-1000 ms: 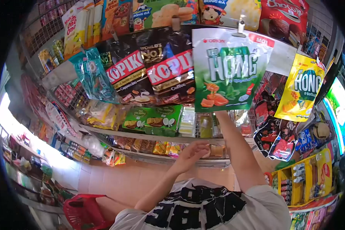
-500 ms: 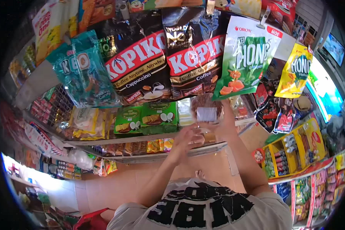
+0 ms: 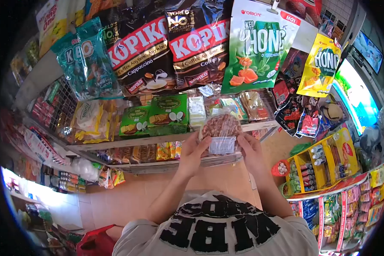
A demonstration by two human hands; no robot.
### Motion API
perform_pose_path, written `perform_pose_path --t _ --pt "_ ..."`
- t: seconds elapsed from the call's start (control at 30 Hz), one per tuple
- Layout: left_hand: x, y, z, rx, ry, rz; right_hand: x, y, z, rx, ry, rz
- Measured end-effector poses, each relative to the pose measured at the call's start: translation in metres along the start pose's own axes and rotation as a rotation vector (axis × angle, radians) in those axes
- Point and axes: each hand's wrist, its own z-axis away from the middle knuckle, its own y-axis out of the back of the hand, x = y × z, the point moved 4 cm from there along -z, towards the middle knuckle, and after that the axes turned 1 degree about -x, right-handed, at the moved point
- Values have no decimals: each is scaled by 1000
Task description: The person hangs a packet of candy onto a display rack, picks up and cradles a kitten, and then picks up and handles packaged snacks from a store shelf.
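Observation:
A clear plastic package of reddish-brown food (image 3: 219,127) with a pale label at its lower part is held upright between my two hands. My left hand (image 3: 193,154) grips its left side, thumb on the front. On its right side my right hand (image 3: 251,152) holds the edge, also with the thumb in front. The package is before the shelf edge (image 3: 166,138), just right of green boxes (image 3: 169,112). Above it hang black Kopiko bags (image 3: 199,47) and a green and white Hong bag (image 3: 259,49).
A teal candy bag (image 3: 88,64) hangs at the left, and a yellow Hong bag (image 3: 320,68) at the right. Yellow racks (image 3: 343,158) stand at the lower right. A red chair (image 3: 96,241) is at the lower left, on the tiled floor (image 3: 128,198).
My right hand has come down from behind the hanging bags with the package. My left hand has closed on its other side. The hanging bags now appear further left and higher than half a second ago.

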Motion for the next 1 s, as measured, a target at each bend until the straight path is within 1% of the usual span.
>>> perform_pose_path --t 0.1,0.13,0.17,0.2,0.23,0.27,0.33,0.4,0.43,0.5,0.63,0.67,0.7,0.73,0.77,0.83,0.87,0.9,0.93,1.0 --pt "1 -9 6 5 -73 -92 -1 11 -3 -57 50 45" --pt "2 -13 8 -9 -114 -146 -5 11 -2 -67 51 36" --pt "1 -16 10 -1 -119 -155 -10 9 0 -79 4 8" --pt "4 -20 13 -20 -228 -270 -11 8 1 -92 -45 -19" --pt "10 -27 16 -40 -337 -385 -5 10 0 -103 -47 -27" --pt "14 -32 20 -31 -340 -393 6 14 -3 -84 -48 -83" --pt "27 -48 29 -44 -415 -862 16 19 -8 -70 -50 -142" --pt "32 -57 34 -38 -437 -915 17 17 -9 -191 -15 -224" --pt "32 -61 36 -38 -456 -962 16 17 -9 -194 -20 -227" --pt "34 -65 37 -44 -472 -976 7 11 -10 -286 15 -283" --pt "33 -68 36 -48 -539 -995 0 10 -9 -287 3 -327" --pt "24 -61 32 -48 -542 -995 4 15 -10 -215 -13 -297" --pt "8 -42 25 -5 -448 -773 6 20 -12 -143 -27 -266" --pt "2 -35 19 35 -352 -550 2 22 -13 -143 -23 -264" --pt "0 -31 15 31 -355 -548 -3 24 -13 -155 -62 -212" --pt "-14 -23 5 83 -65 133 -11 25 -10 -157 -100 -156" --pt "-18 -23 3 77 -61 138 -15 21 -9 -132 -50 -48" --pt "-23 -22 2 117 -35 82 -18 18 -8 -107 -2 60" --pt "-25 -21 1 157 -12 26 -18 17 -8 -103 -2 64" --pt "-22 -24 0 167 -18 6 -18 13 -8 -125 -19 12"
